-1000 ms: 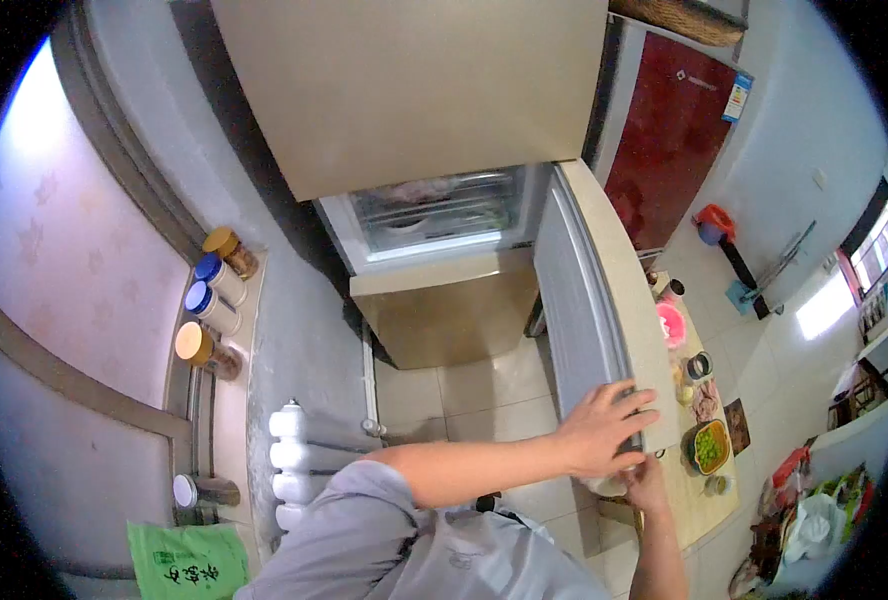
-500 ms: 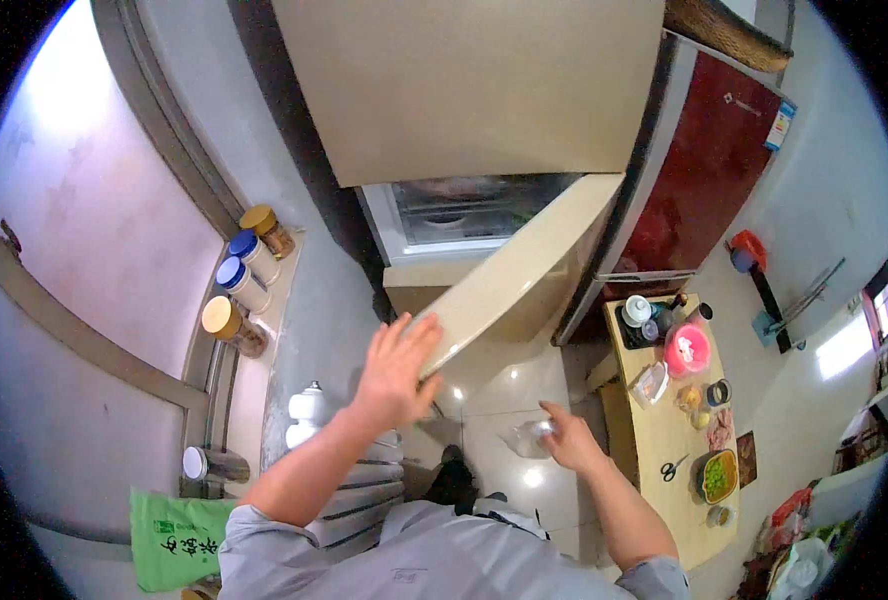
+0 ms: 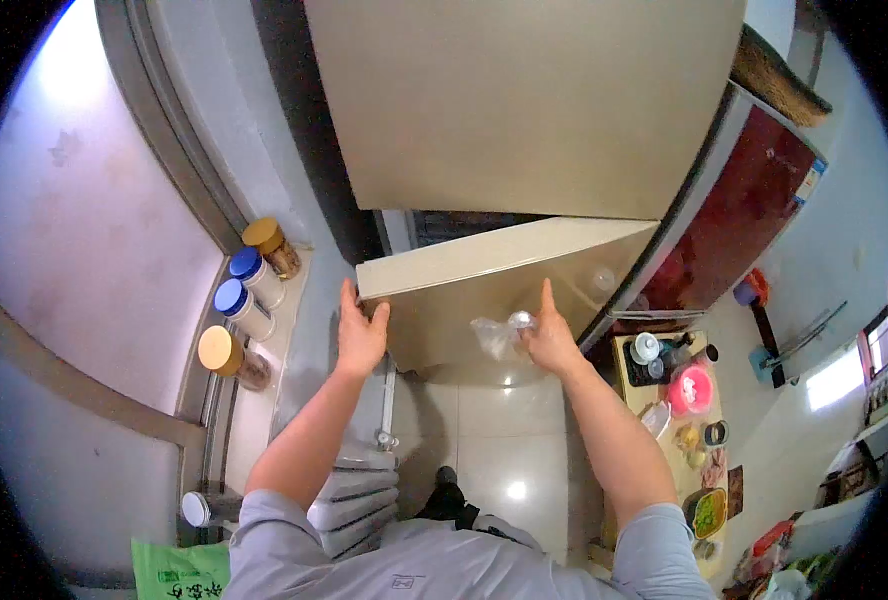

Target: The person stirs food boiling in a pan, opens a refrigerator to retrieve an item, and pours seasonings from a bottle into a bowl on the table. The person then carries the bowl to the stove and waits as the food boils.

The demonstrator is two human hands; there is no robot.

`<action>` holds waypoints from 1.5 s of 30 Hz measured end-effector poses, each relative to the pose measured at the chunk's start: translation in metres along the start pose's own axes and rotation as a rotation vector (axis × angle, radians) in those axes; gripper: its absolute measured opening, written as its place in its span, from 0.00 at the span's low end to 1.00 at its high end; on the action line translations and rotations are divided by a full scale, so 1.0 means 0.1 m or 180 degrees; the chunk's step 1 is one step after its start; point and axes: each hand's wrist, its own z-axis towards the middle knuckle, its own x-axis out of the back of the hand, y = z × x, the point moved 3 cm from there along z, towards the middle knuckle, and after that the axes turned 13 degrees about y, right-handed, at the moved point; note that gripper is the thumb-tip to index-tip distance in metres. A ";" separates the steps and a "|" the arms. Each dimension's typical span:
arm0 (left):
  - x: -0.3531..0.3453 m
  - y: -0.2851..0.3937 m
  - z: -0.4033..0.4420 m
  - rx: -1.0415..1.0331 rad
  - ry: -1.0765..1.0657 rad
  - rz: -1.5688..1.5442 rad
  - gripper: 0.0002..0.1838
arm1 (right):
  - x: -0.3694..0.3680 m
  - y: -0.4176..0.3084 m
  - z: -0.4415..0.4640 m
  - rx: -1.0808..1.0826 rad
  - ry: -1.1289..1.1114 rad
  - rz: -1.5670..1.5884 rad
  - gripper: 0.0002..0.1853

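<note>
Since the lower fridge door at the view's centre has swung closer to its frame, only a narrow dark opening remains at twelve o'clock, leaving the compartment mostly covered. At eight o'clock, the left hand has thumb and forefinger apart at the door's free corner; near four, the right hand extends its forefinger, other fingers clamped on a clear plastic bag.

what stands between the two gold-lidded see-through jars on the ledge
In the head view, one blue-lidded white jar and a second blue-lidded white jar stand between them.
</note>
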 end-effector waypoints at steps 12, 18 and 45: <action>-0.58 -0.27 1.00 0.0664 0.0048 -0.0216 0.28 | -0.56 0.08 0.91 0.0370 0.0866 -0.0005 0.51; -0.81 -0.63 1.30 0.0474 -0.0149 -0.0323 0.32 | -0.68 0.06 1.07 0.0048 0.0591 0.0074 0.52; -1.74 -3.77 0.30 0.1403 -0.1370 -0.0054 0.40 | -2.40 1.91 0.93 0.0137 0.0104 -0.0135 0.15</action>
